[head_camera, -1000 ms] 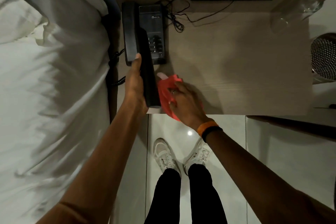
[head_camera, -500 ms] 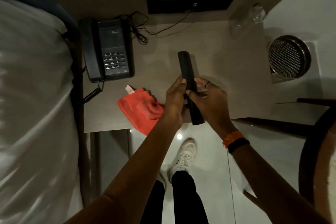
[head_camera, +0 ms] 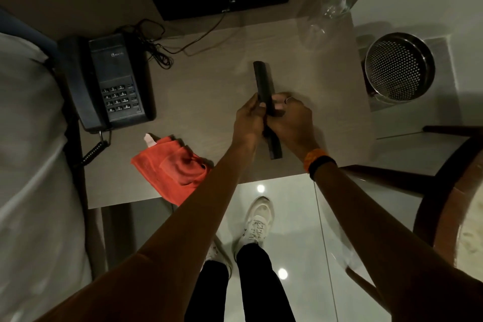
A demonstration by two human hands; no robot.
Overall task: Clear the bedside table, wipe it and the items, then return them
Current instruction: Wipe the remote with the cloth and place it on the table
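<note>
A long black remote control (head_camera: 263,81) is held above the middle of the bedside table (head_camera: 209,91). My left hand (head_camera: 249,120) and my right hand (head_camera: 291,117) both grip its middle from either side. A black desk telephone (head_camera: 109,81) with its handset on the cradle sits at the table's left. A crumpled red cloth (head_camera: 173,167) lies at the front edge, partly overhanging it. A clear glass (head_camera: 324,21) stands at the back right corner.
The bed with white sheets (head_camera: 31,165) borders the table on the left. A perforated metal bin (head_camera: 398,68) stands on the floor to the right. A round wooden chair (head_camera: 449,204) is at the right. Phone cables (head_camera: 159,44) lie behind the telephone.
One second ago my left hand held the remote by the telephone and my right pressed the cloth. Now the cloth lies free and both hands hold the remote farther right.
</note>
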